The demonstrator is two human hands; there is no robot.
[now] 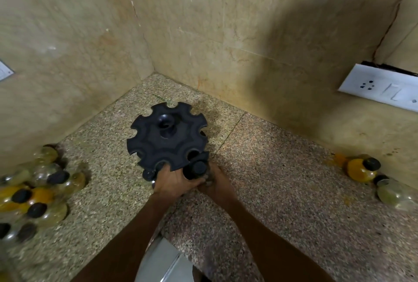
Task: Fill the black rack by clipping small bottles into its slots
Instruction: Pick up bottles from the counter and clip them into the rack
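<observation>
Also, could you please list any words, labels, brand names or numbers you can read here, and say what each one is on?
None can be read.
Black rack: no lettering visible.
Bottle caps: plain black.
Switch plate: only socket holes and a switch, no legible marking.

Setting: home kitchen corner.
Evidence: speckled granite countertop (282, 191), beige marble wall cladding (226, 21), white wall socket-and-switch plate (384, 87), spice-filled small bottles (362, 169).

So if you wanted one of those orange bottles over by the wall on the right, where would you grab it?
Probably by the rounded orange belly of the orange bottle, just under its black cap. Come from above and from the front, since the wall stands close behind it and a paler bottle crowds its near right.
</observation>
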